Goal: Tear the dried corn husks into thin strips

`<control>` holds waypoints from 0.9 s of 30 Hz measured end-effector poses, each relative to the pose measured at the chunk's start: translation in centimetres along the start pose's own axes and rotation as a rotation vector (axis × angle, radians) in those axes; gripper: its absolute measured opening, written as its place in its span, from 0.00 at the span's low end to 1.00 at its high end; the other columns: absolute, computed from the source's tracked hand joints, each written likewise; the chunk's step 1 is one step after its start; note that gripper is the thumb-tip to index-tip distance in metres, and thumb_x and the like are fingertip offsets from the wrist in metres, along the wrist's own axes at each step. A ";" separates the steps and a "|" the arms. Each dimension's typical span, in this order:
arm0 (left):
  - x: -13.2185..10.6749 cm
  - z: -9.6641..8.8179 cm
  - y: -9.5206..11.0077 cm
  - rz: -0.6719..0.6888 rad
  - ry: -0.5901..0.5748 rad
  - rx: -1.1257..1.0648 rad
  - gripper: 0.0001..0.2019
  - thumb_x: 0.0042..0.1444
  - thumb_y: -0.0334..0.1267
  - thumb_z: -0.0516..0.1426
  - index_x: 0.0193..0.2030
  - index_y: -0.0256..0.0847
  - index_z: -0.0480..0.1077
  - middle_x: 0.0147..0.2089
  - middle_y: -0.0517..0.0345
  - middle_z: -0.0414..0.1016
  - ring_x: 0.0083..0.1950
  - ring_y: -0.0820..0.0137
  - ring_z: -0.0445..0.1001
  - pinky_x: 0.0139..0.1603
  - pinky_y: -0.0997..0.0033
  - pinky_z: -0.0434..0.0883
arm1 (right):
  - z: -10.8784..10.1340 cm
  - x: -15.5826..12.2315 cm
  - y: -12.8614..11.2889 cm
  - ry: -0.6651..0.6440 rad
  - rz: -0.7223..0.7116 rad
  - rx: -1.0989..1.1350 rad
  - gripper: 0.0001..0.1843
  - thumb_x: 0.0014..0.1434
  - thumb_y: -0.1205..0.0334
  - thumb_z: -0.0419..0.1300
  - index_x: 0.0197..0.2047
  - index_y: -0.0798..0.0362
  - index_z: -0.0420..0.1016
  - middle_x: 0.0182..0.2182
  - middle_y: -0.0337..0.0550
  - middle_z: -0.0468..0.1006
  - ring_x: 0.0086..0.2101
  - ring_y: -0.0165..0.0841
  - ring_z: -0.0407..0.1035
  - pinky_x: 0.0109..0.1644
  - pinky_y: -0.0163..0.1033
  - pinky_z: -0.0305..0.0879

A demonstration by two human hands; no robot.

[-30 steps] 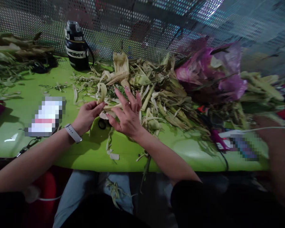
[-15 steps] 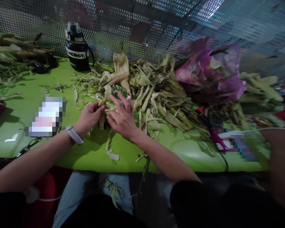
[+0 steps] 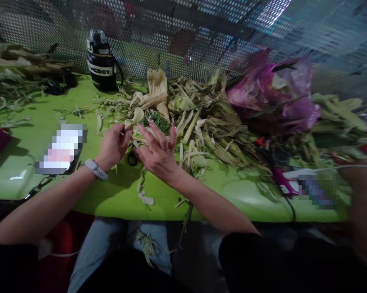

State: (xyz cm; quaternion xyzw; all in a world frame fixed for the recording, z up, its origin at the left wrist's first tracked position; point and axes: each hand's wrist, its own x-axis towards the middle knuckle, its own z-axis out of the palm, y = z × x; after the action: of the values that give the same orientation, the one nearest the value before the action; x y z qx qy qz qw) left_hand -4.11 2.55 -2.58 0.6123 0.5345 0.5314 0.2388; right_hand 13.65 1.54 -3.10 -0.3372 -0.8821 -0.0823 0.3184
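In the head view my left hand [image 3: 113, 143], with a pale watch strap on its wrist, is closed in a pinch on a curled, pale piece of corn husk [image 3: 137, 116]. My right hand [image 3: 159, 152] is beside it, palm down and fingers spread. Its thumb side is near the lower end of the husk; whether they touch I cannot tell. Between the wrists, a small dark ring [image 3: 132, 158] lies on the green tabletop [image 3: 119, 199]. Thin green shreds [image 3: 159, 121] are just beyond my right fingertips.
A heap of dried husks [image 3: 220, 118] spreads to the right, beside a pink plastic bag [image 3: 271, 93]. A black bottle [image 3: 101, 65] stands at the back against a perforated metal screen [image 3: 189, 44]. Phones lie left [image 3: 62, 148] and right [image 3: 317, 191]. Another person's arm [image 3: 365, 211] is at far right.
My right fingers have spread wider and lifted off the husk. My left hand has turned slightly and keeps its pinch. The dark ring now shows more clearly between the hands.
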 end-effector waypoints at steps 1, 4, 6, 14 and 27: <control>0.1 -0.1 0.0 0.020 -0.004 0.038 0.15 0.56 0.41 0.60 0.23 0.43 0.61 0.22 0.62 0.56 0.26 0.70 0.52 0.30 0.66 0.48 | -0.1 0.0 0.0 0.000 -0.004 0.008 0.11 0.68 0.61 0.54 0.36 0.48 0.76 0.62 0.46 0.72 0.67 0.45 0.56 0.74 0.69 0.35; 0.3 -0.3 0.0 0.070 -0.021 0.122 0.14 0.56 0.41 0.59 0.23 0.43 0.63 0.23 0.60 0.59 0.28 0.69 0.55 0.32 0.65 0.50 | -0.1 0.3 0.4 -0.031 -0.050 0.035 0.12 0.69 0.60 0.53 0.37 0.49 0.76 0.49 0.47 0.81 0.61 0.43 0.66 0.73 0.69 0.38; 0.5 -0.5 0.0 0.088 -0.024 0.136 0.13 0.57 0.41 0.60 0.24 0.43 0.64 0.25 0.59 0.61 0.29 0.68 0.57 0.33 0.66 0.51 | 0.0 0.5 0.8 -0.038 -0.061 0.066 0.15 0.71 0.57 0.52 0.35 0.50 0.75 0.38 0.46 0.83 0.55 0.41 0.71 0.73 0.68 0.41; 0.4 -0.6 0.4 0.262 -0.228 0.227 0.15 0.63 0.44 0.56 0.27 0.41 0.66 0.28 0.57 0.64 0.30 0.69 0.62 0.33 0.67 0.56 | -0.4 1.2 3.4 0.037 0.068 0.062 0.17 0.70 0.51 0.50 0.36 0.49 0.73 0.37 0.45 0.79 0.43 0.38 0.71 0.65 0.53 0.61; 0.8 -1.2 0.7 0.266 -0.442 0.156 0.11 0.60 0.41 0.59 0.29 0.37 0.72 0.29 0.56 0.70 0.29 0.71 0.65 0.30 0.71 0.59 | -0.3 1.1 3.4 0.082 0.030 0.019 0.18 0.72 0.54 0.47 0.37 0.51 0.72 0.35 0.46 0.78 0.45 0.37 0.72 0.65 0.52 0.56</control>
State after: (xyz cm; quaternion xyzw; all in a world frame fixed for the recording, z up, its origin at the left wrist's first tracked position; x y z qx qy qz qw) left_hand -5.06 2.72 -1.21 0.7947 0.4237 0.3689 0.2297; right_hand 15.39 4.58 -2.41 -0.3437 -0.8638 -0.0829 0.3589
